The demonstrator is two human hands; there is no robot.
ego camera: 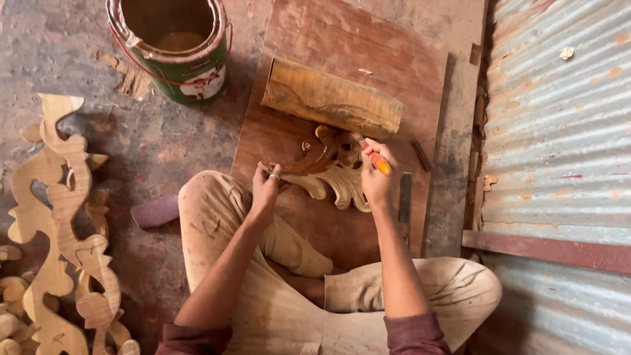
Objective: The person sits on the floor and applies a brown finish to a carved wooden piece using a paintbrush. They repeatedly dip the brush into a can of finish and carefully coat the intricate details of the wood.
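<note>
carving half done: left hand [265,189] pins scrolled wooden ornament [328,172] at board [394,72] centre, right hand [376,179] grips orange-handled tool [376,161]; upper scrolls look darker, lower leaves pale.

An open round paint tin [172,49] stands on the floor at top left, green-sided with a red rim band and a white-and-red label [204,84] on its front, well apart from both hands.
</note>
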